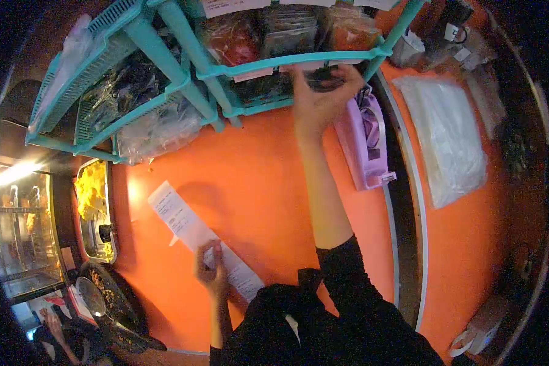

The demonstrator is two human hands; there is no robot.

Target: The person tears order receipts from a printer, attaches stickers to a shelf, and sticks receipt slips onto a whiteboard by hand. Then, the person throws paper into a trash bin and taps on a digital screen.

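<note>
My left hand (212, 268) pinches a long white paper strip (171, 210) with printed text, which slants over the orange tabletop (256, 165). The strip runs from under the hand towards my body. At the teal plastic rack (299, 59), my right hand (326, 97) reaches to the lower compartment, thumb and fingers curved and spread apart. Dark plastic-wrapped contents lie behind it; I see no clear grip on them. Just right of that hand stands a purple tape dispenser (367, 137).
A second teal rack (158, 94) with bagged goods stands at the left. Clear plastic bags (445, 137) lie at the right. Along the left edge are a metal tray (107, 201) of yellow food, a dark pan (125, 299) and another person's hand (53, 324).
</note>
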